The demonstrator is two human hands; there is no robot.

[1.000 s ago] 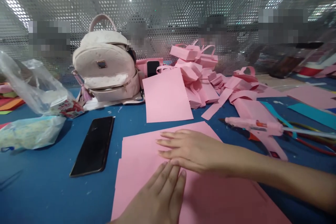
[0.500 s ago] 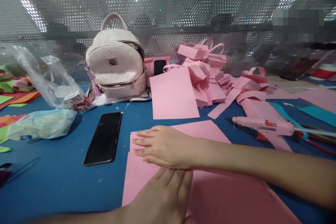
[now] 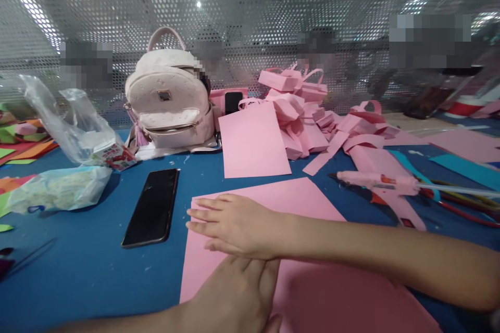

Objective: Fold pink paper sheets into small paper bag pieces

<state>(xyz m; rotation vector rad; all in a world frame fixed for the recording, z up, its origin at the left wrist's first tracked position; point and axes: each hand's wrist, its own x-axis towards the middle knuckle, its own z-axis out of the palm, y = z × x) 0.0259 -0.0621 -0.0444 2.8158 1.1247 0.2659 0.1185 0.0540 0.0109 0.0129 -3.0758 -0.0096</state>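
Large pink paper sheets lie stacked in front of me, their left edges slightly offset. My right hand rests palm down across the upper left of the stack. Its fingers are stretched and spread, with tips reaching the left edge. Just below it, my left hand presses on the same paper. Its fingers stretch forward and their ends are hidden beneath my right hand; the thumb lies apart, near the bottom edge of the view. To the left of the sheets lies a black phone.
Behind the stack stand a cream backpack, a pink paper square and a heap of pink paper pieces. A pink glue gun lies right. A tissue pack and clear plastic bag lie left. Perforated metal panel behind.
My right hand has slid a little left, its fingertips now at the stack's left edge. My left hand has shifted slightly with it. The whole view has turned a little to the right.
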